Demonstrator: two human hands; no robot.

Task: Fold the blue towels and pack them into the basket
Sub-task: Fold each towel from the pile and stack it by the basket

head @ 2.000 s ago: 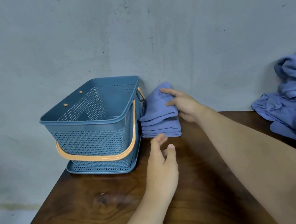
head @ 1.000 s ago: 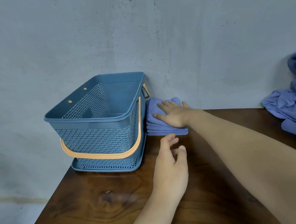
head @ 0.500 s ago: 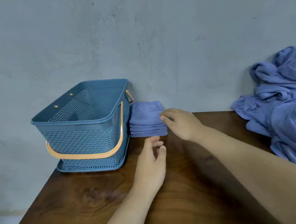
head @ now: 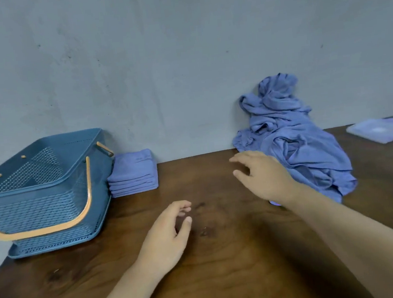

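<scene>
A blue plastic basket [head: 38,188] with an orange handle stands at the table's far left, nothing visible inside it. A stack of folded blue towels [head: 133,174] lies right beside it, against the wall. A heap of crumpled blue towels [head: 293,144] rests against the wall at the right. My right hand [head: 263,176] hovers with spread fingers just left of the heap, holding nothing. My left hand [head: 167,233] hangs over the middle of the table, fingers loosely curled and empty.
The dark wooden table [head: 226,266] butts against a grey wall. A flat pale blue lid or tray [head: 381,130] lies at the far right. The table's left edge drops off just past the basket.
My right hand let go of the folded stack and swung right to the crumpled heap. The view turned right with it. My left hand stayed over the table's middle.
</scene>
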